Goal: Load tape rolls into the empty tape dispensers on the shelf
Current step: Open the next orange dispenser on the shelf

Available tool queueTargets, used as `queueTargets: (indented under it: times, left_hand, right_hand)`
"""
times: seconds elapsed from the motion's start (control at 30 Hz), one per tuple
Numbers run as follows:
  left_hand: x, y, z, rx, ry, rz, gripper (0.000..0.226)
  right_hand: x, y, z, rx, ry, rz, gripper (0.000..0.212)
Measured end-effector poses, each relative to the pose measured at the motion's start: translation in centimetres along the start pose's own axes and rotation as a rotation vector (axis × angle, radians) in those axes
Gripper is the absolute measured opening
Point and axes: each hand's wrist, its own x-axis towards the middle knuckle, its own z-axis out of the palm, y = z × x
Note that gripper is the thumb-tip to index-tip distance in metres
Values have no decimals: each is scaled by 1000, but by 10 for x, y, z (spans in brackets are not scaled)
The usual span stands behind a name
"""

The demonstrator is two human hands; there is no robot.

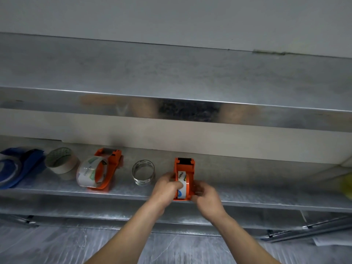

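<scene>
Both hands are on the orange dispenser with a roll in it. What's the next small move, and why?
Probably push the tape roll into the orange dispenser until it seats, the left hand pressing while the right hand steadies the frame. The left fingers grip the roll, and whether it sits fully home is unclear.

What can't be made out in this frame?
Head view only:
1. Whether the white-labelled tape roll sits fully in the held orange plastic tape dispenser: left hand and right hand cover it.
2. Its label print: blurred.
3. Blue plastic tape dispenser: cut by left edge.
4. Yellow object: blurred, cut by right edge.
</scene>
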Motion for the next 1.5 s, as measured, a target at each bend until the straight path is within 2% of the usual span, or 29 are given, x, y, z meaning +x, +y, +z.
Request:
queueTargets:
  times: [0.17,0.27,0.43,0.5,0.6,0.77,0.93,1.17,1.27,1.33,1.4,1.5]
  left_hand:
    - [6,-10,1,95,-63,4,50]
    - [10,-12,3,95,-105,23,55]
    - [8,-7,4,126,-122,34,42]
    - [10,4,2,88,-72,53,34]
    - [20,30,-1,48,50,99,8]
    - [28,41,-2,31,80,55,21]
    - [26,41,0,28,76,6,23]
    - [40,61,2,-79,128,-90,32]
    - [39,59,3,-83,130,-94,34]
    - [39,60,3,-127,119,-114,39]
    - [39,61,3,-192,104,-139,39]
    - [38,59,5,-252,86,-146,30]
  right_hand:
    - [6,7,1,-129,16,25,36]
    - [8,5,2,-189,19,5,31]
    - [12,1,1,-256,-5,20,21]
    - [14,-1,-1,-314,-32,18,21]
    - [18,0,-2,-392,-61,17,31]
    - [20,-1,-4,-418,-81,16,27]
    - [22,-3,-6,-466,-89,28,24]
    - [25,-9,-7,-551,-151,-3,39]
    - [29,-12,-10,-461,-192,48,35]
    - [32,-13,-12,-349,-145,79,24]
    - [33,-15,-13,-104,-37,73,19]
    - [26,-31,-13,322,43,64,23]
